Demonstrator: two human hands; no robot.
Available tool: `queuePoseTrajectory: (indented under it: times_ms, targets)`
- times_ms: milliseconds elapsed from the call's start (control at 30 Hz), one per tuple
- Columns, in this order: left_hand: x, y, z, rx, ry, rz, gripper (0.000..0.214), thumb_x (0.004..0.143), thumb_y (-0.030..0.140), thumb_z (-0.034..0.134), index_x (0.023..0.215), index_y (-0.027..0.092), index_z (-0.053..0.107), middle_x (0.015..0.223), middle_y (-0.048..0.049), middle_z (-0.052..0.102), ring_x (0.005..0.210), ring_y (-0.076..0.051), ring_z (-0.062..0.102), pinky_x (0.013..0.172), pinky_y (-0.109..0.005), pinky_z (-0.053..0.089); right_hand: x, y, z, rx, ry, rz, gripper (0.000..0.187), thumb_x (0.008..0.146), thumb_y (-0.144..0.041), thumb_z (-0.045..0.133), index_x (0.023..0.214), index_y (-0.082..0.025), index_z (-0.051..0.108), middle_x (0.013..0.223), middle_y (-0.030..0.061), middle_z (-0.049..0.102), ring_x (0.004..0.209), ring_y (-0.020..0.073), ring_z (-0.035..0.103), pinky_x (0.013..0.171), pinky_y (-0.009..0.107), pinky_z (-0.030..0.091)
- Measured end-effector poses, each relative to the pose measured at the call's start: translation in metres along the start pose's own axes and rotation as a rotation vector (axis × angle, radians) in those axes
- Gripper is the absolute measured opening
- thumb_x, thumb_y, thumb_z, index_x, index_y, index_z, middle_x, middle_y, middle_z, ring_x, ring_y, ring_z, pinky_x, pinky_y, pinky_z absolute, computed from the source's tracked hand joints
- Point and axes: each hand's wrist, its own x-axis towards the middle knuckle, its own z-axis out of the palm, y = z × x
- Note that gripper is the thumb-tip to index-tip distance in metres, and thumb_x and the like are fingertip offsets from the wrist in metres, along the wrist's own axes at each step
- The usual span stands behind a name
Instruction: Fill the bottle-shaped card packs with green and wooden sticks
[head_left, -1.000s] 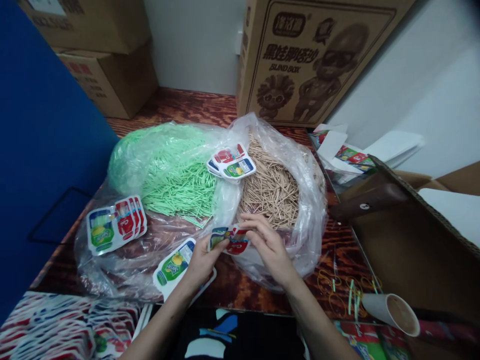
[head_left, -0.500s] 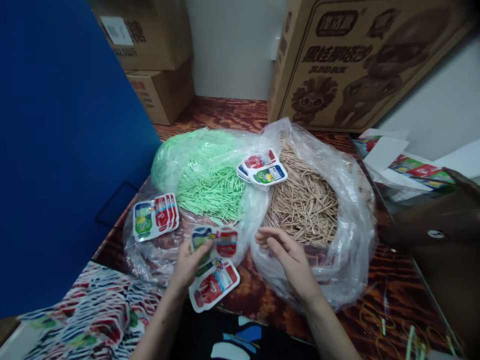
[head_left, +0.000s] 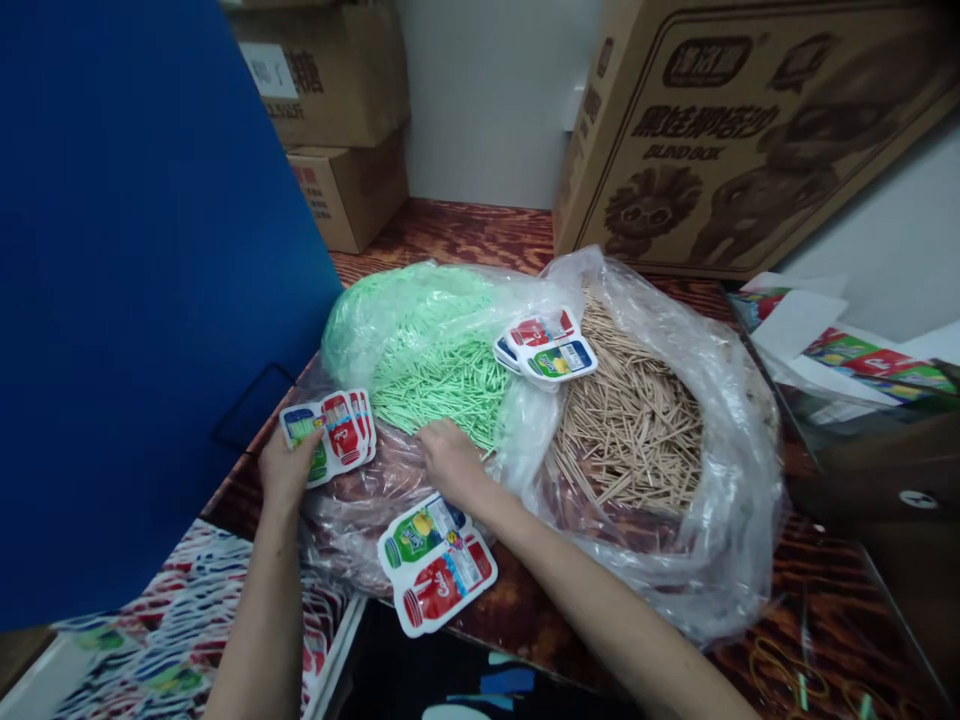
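— What has the left hand (head_left: 287, 468) got?

— The fanned packets (head_left: 339, 430). Its thumb lies over the nearest, green-printed one and the fingers are closed in under the edge, so it grips the fan from the near side. The blue board (head_left: 135, 300) stands just beyond the hand on its outer side.

— And the right hand (head_left: 448, 462)?

— Palm down, fingers curled onto the near edge of the green sticks (head_left: 442, 375), touching them at the mouth of their clear bag (head_left: 352, 500). Whether it pinches any I cannot tell; the fingertips are hidden. Two loose packets (head_left: 436, 562) lie just nearer than its wrist, and the tan sticks (head_left: 637, 440) are off to its right.

— What changed in the last half second?

— Both hands went left. The left one was holding up a packet in front of the person, with the fan lying untouched beside it; now it has the fan. The right one hovered open by the tan sticks — now it has crossed to the green ones and closed down.
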Motion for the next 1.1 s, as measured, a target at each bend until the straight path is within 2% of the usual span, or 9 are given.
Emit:
queuePoseTrajectory:
  times_ms: [100,233,367,567,700,800,867,967,1100]
  targets:
    - [-0.002,0.005,0.000,0.196,0.050,0.070,0.047,0.069,0.038,0.066,0.111,0.017,0.063,0.101,-0.0098,0.070,0.099,-0.030,0.064,0.088,-0.043,0.049,0.039,-0.012,0.014,-0.194,-0.040,-0.054,0.014,0.084,-0.010,0.052,0.093,-0.012,0.063,0.097,0.0132,0.062,0.094,0.0240,0.050,0.078,0.034,0.039]
    - [-0.015,0.013,-0.006,0.308,0.187,0.210,0.059,0.076,0.038,0.061,0.129,0.014,0.051,0.125,-0.0177,0.058,0.120,-0.034,0.050,0.102,-0.046,0.037,0.070,-0.025,0.025,-0.332,-0.100,0.021,0.025,0.084,-0.009,0.049,0.105,-0.002,0.061,0.103,0.0215,0.059,0.095,0.0279,0.048,0.080,0.039,0.035]
    - [-0.027,0.015,-0.014,0.270,0.194,0.285,0.052,0.080,0.040,0.057,0.124,0.014,0.055,0.123,-0.0175,0.056,0.121,-0.034,0.048,0.103,-0.047,0.035,0.075,-0.029,0.026,-0.346,-0.176,0.020,0.027,0.083,-0.009,0.051,0.106,0.000,0.062,0.102,0.0241,0.060,0.096,0.0307,0.048,0.083,0.042,0.033]
    - [-0.046,0.022,-0.017,0.199,0.153,0.351,0.034,0.083,0.036,0.056,0.112,0.019,0.062,0.122,-0.0115,0.055,0.117,-0.027,0.051,0.103,-0.042,0.038,0.072,-0.012,0.009,-0.290,-0.146,0.053,0.028,0.084,-0.003,0.043,0.107,-0.001,0.059,0.106,0.0258,0.059,0.100,0.0303,0.050,0.080,0.041,0.036]
    - [-0.060,0.035,-0.007,0.120,0.085,0.395,0.030,0.084,0.035,0.055,0.109,0.021,0.063,0.122,-0.0096,0.056,0.116,-0.025,0.052,0.101,-0.039,0.041,0.078,0.007,-0.010,0.041,-0.046,0.219,0.024,0.084,-0.005,0.042,0.102,-0.010,0.058,0.108,0.0214,0.061,0.102,0.0292,0.053,0.084,0.040,0.039]
    - [-0.069,0.046,0.004,0.068,0.011,0.435,0.026,0.085,0.034,0.054,0.105,0.020,0.064,0.119,-0.0095,0.058,0.114,-0.024,0.054,0.100,-0.038,0.042,0.086,0.025,-0.023,0.293,-0.023,0.331,0.012,0.084,-0.011,0.046,0.088,-0.017,0.055,0.086,0.0105,0.067,0.088,0.0235,0.061,0.076,0.034,0.043]
    - [-0.073,0.051,0.011,0.042,-0.034,0.475,0.024,0.086,0.032,0.053,0.102,0.019,0.064,0.116,-0.0098,0.059,0.114,-0.024,0.054,0.100,-0.040,0.042,0.088,0.037,-0.030,0.392,-0.027,0.369,0.008,0.084,-0.014,0.046,0.081,-0.020,0.051,0.072,0.0044,0.065,0.074,0.0194,0.063,0.067,0.029,0.045]
    - [-0.080,0.056,0.020,0.010,-0.106,0.485,0.022,0.086,0.030,0.052,0.099,0.018,0.065,0.112,-0.0095,0.061,0.110,-0.024,0.056,0.098,-0.041,0.043,0.086,0.051,-0.040,0.529,-0.039,0.410,0.011,0.085,-0.016,0.043,0.076,-0.021,0.044,0.063,0.0001,0.063,0.062,0.0149,0.064,0.058,0.025,0.046]
    - [-0.091,0.059,0.029,-0.042,-0.238,0.467,0.021,0.087,0.029,0.051,0.099,0.019,0.065,0.109,-0.0087,0.064,0.105,-0.022,0.059,0.094,-0.039,0.046,0.071,0.058,-0.052,0.960,0.050,0.434,0.010,0.081,-0.020,0.049,0.073,-0.020,0.043,0.057,-0.0034,0.060,0.056,0.0122,0.061,0.055,0.023,0.046]
